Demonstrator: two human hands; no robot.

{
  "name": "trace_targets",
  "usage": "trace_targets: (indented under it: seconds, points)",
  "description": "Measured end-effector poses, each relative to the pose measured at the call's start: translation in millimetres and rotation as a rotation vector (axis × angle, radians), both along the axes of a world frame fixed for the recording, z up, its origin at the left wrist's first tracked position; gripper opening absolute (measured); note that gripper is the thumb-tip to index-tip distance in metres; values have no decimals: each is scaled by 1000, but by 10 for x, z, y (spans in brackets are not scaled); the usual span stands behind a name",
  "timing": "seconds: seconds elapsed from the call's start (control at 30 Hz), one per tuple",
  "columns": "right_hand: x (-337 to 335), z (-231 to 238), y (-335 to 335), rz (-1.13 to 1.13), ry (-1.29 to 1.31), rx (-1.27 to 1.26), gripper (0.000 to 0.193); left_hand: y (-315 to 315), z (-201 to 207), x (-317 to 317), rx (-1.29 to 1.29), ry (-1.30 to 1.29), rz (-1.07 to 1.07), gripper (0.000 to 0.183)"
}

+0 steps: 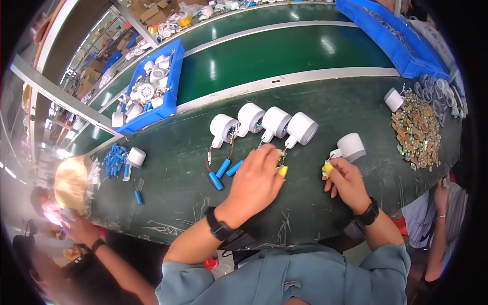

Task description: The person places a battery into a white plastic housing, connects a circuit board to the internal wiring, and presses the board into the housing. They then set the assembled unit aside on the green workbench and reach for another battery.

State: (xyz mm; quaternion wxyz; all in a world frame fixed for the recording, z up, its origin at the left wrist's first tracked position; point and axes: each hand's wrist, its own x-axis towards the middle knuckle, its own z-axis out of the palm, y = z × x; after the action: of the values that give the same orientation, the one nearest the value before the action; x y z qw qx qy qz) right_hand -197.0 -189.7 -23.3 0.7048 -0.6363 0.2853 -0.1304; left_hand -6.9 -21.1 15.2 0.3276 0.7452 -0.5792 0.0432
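The left grip (254, 183) is partly closed, its fingers curled down over a small green board (281, 157) with a yellow cover (282, 172) at the thumb; whether the board is pinched or only touched, I cannot tell. The right grip (349, 184) is half curled, thumb and fingers near each other with yellow at the tips; what it has hold of, if anything, is too small to make out. Each wrist wears a black band (221, 229).

Under both is the dark green bench (315, 218). Just left of the left grip lie blue cells (216, 181), with a red wire rising from them toward a row of four white housings (303, 128). These lie on their sides just beyond the left grip, each with a tab. A single housing (352, 146) lies just beyond the right grip.

Farther left, a loose heap of blue cells (114, 161) has another housing (136, 156) beside it. Well off to the right is a pile of circuit boards (417, 133), and past it a cluster of grey rings (432, 96).

Across the bench, a blue tray (176, 84) of white parts stands at the left, near a shiny green conveyor (284, 48).
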Motion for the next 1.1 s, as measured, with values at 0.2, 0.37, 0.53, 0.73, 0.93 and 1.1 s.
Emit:
trace_targets:
  seconds: [0.2, 0.37, 0.53, 0.73, 0.93, 1.1]
  points:
    - [-7, -27, 13, 32, -14, -3, 17, -326, -196, -82, 167, -162, 77, 38]
    - [-83, -50, -38, 26, -19, -10, 16, 80, 208, -75, 189, 844, -180, 28]
    - [-73, -36, -66, 35, -7, -14, 15, 861, 908, 313, 186, 861, 9, 31]
    - [-43, -38, -29, 54, -6, -38, 14, 1480, 999, 1091, 43, 339, 522, 22]
    - [-33, -34, -16, 51, -1, -60, 13, 2047, 475, 1894, 116, -235, 613, 23]
    - [-15, -17, -3, 57, -2, -57, 14, 2900, -57, 2453, 316, -271, 1185, 27]
